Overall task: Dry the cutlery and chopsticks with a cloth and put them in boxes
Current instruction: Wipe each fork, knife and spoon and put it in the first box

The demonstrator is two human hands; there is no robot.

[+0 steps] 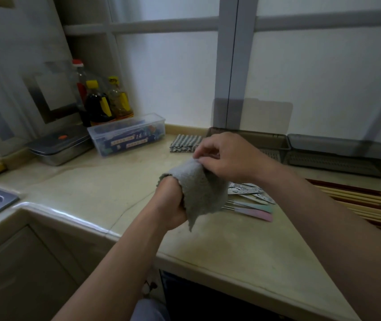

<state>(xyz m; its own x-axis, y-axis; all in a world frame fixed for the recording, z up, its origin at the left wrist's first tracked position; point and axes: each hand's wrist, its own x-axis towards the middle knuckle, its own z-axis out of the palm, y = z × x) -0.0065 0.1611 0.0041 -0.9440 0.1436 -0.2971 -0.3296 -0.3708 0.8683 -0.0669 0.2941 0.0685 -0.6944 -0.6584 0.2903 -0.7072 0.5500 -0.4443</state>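
Beige counter (106, 181), frosted window (173, 72) behind the grey cloth (198, 191). Left hand (169, 206) grips it, right hand (228, 156) pinches its top, half hiding cutlery (252, 193), perhaps forks.

The left hand (169, 202) has its fingers buried under the rough grey cloth (200, 188), so I can't tell how they lie or whether anything is wrapped inside. Just beyond that hand, the wet flat steel cutlery (247, 189) and the small pastel-handled forks (254, 208) slip partly behind the cloth. The right hand (226, 156), pinching the cloth's top edge, covers a corner of the folded striped rag (184, 143) and part of the brown slotted plastic box (268, 141). Right of that forearm, the bundle of wooden chopsticks (370, 205) runs out of view. Far left of the left hand, the print on the clear lidded plastic box (126, 135) is too blurred to read.
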